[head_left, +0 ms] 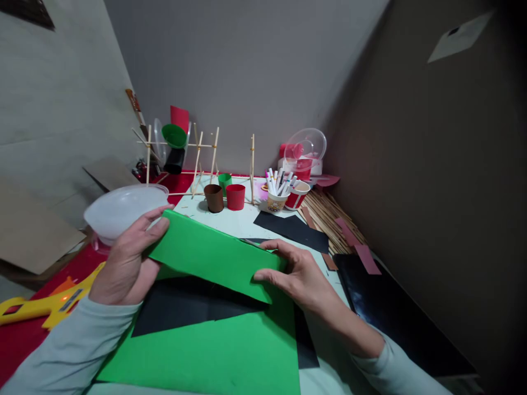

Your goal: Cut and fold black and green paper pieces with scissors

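A green paper strip (209,255) is stretched between my two hands, tilted down to the right. My left hand (127,260) pinches its left end, thumb in front and fingers behind. At the other end, my right hand (298,274) grips the strip between thumb and fingers. A thin dark edge shows along the strip's top near my right fingers; what it is I cannot tell. Below the strip lies a black paper piece (177,307) on a larger green sheet (214,356).
A yellow glue gun (57,302) with an orange light lies at left, near a translucent plastic bowl (123,208). Behind are paper cups (235,197), a stick frame (200,145) and a cup of markers (278,200). Wooden sticks (329,216) and black sheets (391,312) lie right.
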Motion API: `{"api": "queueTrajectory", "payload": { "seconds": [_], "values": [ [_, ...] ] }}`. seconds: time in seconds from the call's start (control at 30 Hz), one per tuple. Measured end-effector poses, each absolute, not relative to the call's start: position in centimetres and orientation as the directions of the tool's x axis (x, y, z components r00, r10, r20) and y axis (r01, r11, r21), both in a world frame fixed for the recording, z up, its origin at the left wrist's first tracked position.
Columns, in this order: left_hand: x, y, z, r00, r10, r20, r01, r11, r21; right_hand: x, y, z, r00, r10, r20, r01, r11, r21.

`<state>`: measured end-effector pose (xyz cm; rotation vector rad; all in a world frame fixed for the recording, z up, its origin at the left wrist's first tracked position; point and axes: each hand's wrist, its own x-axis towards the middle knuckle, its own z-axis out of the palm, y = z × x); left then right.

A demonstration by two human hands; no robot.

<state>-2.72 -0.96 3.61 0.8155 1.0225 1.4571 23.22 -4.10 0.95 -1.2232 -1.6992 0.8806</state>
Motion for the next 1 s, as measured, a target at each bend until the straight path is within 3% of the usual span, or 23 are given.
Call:
{"api": "queueTrajectory", "payload": {
  "seconds": [0.13,0.23,0.47,0.63,0.77,0.9,1.0],
  "values": [
    [-1.7,-1.1,3.1,-0.073,0.997,-0.028,-0.579,-0.019,0.815,22.8,-4.0,0.6,-0.145,0.971,0.189,0.244,0.220,-0.944],
    [-0.8,-1.4,2.2,0.078,0.992,-0.099,-0.612,0.126,0.781,22.5,-4.1,0.5,-0.137,0.976,0.170,0.231,0.198,-0.953],
    [0.5,-2.9,1.0,0.271,0.934,-0.233,-0.374,0.325,0.868,21.0,-5.3,-0.5,-0.171,0.965,0.200,0.259,0.240,-0.936],
    [0.7,-3.0,1.1,0.240,0.942,-0.236,-0.317,0.305,0.898,20.7,-5.9,-0.3,-0.233,0.946,0.224,0.322,0.293,-0.900],
    [0.9,-3.0,1.0,0.245,0.950,-0.193,-0.359,0.274,0.892,20.7,-6.0,-0.2,-0.206,0.937,0.283,0.223,0.327,-0.918],
    [0.9,-2.9,1.0,0.188,0.976,-0.111,-0.440,0.185,0.879,20.3,-6.0,-0.5,-0.248,0.949,0.194,0.083,0.221,-0.972],
    [0.6,-2.6,1.4,0.039,0.998,-0.044,-0.492,0.058,0.869,20.0,-6.1,-0.5,-0.255,0.960,0.115,0.050,0.132,-0.990]
  ]
}}
